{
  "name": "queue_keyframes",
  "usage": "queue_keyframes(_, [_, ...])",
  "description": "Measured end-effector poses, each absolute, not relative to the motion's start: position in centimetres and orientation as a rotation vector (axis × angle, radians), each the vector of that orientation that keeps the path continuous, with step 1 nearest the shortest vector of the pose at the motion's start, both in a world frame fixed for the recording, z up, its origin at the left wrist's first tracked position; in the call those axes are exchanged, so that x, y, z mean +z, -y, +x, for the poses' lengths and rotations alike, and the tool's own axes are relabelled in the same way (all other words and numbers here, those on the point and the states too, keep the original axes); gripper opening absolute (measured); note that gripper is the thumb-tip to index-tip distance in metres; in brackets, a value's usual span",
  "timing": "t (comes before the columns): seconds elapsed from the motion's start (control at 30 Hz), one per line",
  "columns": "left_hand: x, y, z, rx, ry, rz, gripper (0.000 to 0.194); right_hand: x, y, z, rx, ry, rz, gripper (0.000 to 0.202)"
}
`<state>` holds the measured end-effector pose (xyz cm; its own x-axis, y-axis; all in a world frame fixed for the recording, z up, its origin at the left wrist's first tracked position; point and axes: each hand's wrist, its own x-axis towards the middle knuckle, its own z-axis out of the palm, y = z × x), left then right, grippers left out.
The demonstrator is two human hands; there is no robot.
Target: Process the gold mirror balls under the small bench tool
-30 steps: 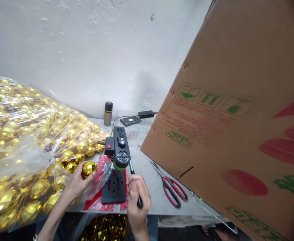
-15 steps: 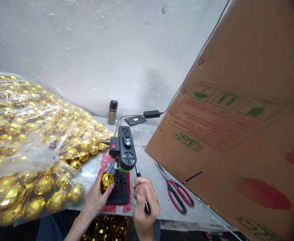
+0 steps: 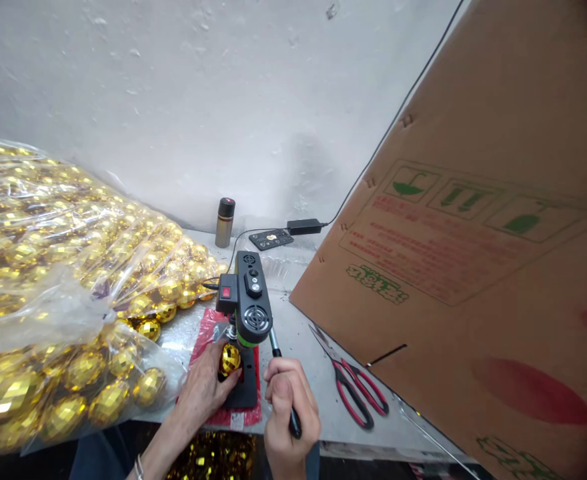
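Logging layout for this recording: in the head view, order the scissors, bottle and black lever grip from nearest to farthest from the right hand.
1. Black lever grip: inside the right hand.
2. Scissors: on the table, to the hand's right.
3. Bottle: back near the wall, to the left.

At the right of your frame, you have a large cardboard box. Near its lower left edge lie scissors with red and black handles. Near the centre, you see a bottle and, right of it, a dark phone.

Even light, faint shadow on wall
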<state>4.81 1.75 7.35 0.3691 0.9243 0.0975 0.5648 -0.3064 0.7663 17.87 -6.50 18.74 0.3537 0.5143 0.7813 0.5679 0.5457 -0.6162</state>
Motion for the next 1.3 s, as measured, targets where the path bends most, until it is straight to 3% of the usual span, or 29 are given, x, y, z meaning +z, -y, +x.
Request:
queue_keyframes(0.6, [7.5,-2.0,6.6,0.747,-1.271,2.128,0.038,19.5,6.6,18.3,-0.047,1.328,-1.062,0.031])
queue_keyframes(1.03, [6.6,-1.9,6.8,0.779,-1.285,2.133,0.037,13.6,6.7,18.6,-0.123,1.289,-1.08,0.032])
queue_keyframes(1.3, [6.6,-1.8,6.8,0.764,-1.261,2.139,0.035,13.7,6.1,17.8,-0.153,1.204,-1.064,0.034])
